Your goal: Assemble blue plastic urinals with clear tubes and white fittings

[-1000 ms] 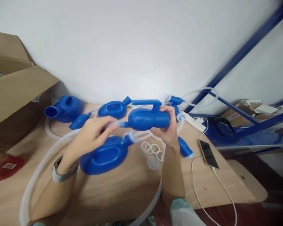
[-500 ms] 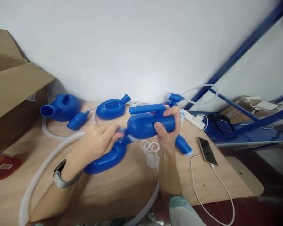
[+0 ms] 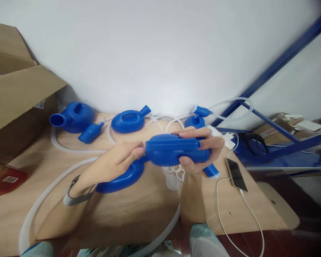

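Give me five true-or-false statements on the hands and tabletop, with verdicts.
1. The right hand holds a blue plastic bottle with a handle. True.
2. The rectangular, black-screened phone lies on the light wooden table. True.
3. The left hand is touching the phone. False: it grips at the bottle's narrow end.
4. The brown cardboard box is shut. False: it stands open.
5. A round translucent piece lies on the table. True.

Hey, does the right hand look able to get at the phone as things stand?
Probably not straight away: the right hand is wrapped around a blue bottle. If freed, though, it looks close enough, since the phone lies uncovered on the table to that hand's right.
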`<state>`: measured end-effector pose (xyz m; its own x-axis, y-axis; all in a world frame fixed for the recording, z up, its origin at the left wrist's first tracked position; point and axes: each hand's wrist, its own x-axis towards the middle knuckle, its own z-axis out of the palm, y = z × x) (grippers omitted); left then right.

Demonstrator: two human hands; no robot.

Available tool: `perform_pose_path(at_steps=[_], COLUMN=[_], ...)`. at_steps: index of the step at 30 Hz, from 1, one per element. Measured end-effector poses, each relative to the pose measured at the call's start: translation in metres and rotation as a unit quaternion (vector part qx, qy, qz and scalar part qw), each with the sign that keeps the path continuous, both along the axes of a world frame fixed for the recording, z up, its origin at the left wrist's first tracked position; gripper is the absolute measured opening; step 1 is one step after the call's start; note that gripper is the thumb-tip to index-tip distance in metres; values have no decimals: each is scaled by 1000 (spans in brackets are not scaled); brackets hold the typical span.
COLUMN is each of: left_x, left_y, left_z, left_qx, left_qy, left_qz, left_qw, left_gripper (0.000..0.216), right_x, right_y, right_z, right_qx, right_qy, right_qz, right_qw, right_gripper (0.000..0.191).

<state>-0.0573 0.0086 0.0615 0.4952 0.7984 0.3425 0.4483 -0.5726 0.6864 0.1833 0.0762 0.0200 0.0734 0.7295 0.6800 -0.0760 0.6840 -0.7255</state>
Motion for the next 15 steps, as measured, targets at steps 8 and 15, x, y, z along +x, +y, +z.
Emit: perform_pose_path(at_steps=[8,15], left_x=[3,24], left_y=[-7,-7], left_z=[-24,-28], left_qx=[161,367], left_qy=[208,285], left_qz=[117,168], left_qw=[958,869], left_gripper=[38,38], right_x=[-3,-3], right_y=[-27,-9], right_z=[27,16], right_qx=[-10,-140], right_qy=[-35,-38], right_qz=[-55,-43], right_qw=[998,989], right_gripper=[30,34])
